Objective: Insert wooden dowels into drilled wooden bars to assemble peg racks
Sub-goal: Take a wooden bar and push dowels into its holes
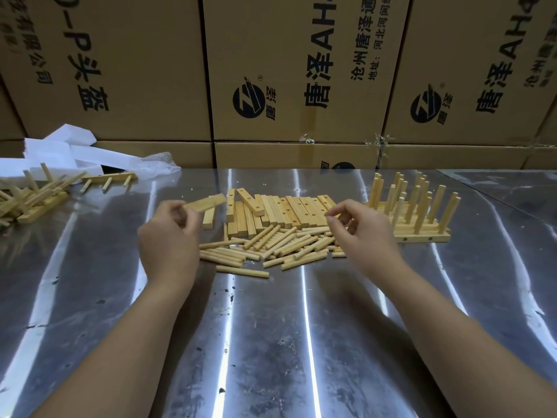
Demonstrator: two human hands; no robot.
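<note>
Left hand grips a bar; right hand, seemingly empty, curls over dowels beside racks.

On the table a heap of loose dowels lay at the centre, with a row of drilled bars just behind it. Finished racks stood right of the bars, pegs upright. Another pile of racks lay far left, before white packing pieces. Stacked cartons rose behind the table
</note>
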